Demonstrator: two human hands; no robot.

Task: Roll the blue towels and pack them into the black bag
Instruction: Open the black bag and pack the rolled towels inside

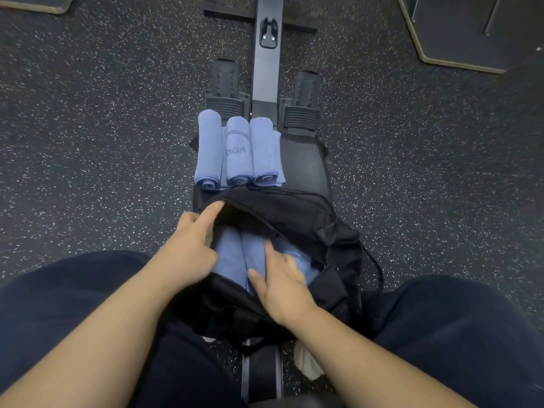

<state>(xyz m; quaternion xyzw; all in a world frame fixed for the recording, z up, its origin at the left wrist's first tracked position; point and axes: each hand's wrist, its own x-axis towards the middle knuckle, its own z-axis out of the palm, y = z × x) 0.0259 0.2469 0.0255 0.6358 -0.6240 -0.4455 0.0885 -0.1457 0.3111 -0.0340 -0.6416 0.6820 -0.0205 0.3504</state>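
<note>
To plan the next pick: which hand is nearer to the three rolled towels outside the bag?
Left. The left hand holds the bag's rim just below the rolled towels; the right hand presses towels deeper inside.

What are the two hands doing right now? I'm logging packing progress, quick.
Left hand: holds the black bag open at its rim.
Right hand: open, fingers pressing on the blue towels inside.

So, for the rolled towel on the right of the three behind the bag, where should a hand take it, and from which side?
Probably around its middle, from above and the right. That rolled towel lies lengthwise, pressed against the middle roll, so its left flank is blocked while its top and right flank are free. Gripping across the roll should keep the spiral end from unwinding. The right hand is nearer but is now in the black bag.
</note>
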